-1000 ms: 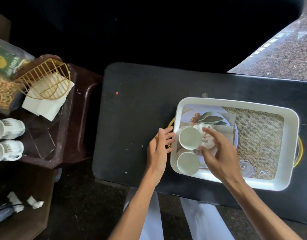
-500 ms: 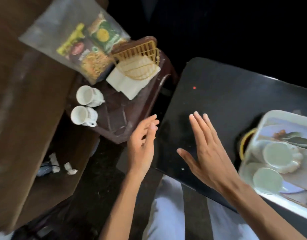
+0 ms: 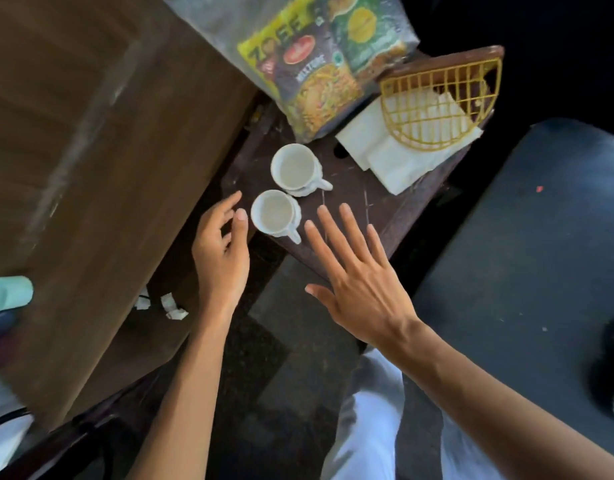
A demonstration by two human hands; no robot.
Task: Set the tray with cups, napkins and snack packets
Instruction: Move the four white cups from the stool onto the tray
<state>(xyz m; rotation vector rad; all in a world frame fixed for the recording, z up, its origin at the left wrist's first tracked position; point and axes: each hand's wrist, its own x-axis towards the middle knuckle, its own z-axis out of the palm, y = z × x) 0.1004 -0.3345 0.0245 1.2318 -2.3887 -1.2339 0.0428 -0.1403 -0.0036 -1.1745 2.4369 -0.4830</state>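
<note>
- The step in hand is fetching cups: two white cups stand on the brown stool (image 3: pixel 385 202), the near cup (image 3: pixel 273 213) and the far cup (image 3: pixel 294 167).
- The left hand (image 3: pixel 222 258) is half curled and empty, just left of the near cup.
- The right hand (image 3: pixel 357 275) is spread flat and empty, just right of it.
- Next, I judge, each hand must close on a cup.
- The snack packets (image 3: pixel 319 60) and napkins (image 3: pixel 395 154) lie behind the cups; the tray is out of view.

snack packets (image 3: pixel 319 64) cut off at top, napkins (image 3: pixel 395 150) partly behind holder (image 3: pixel 437 102), perhaps stacked

L hand (image 3: pixel 222 251) curled, R hand (image 3: pixel 354 271) flat, splayed
</note>
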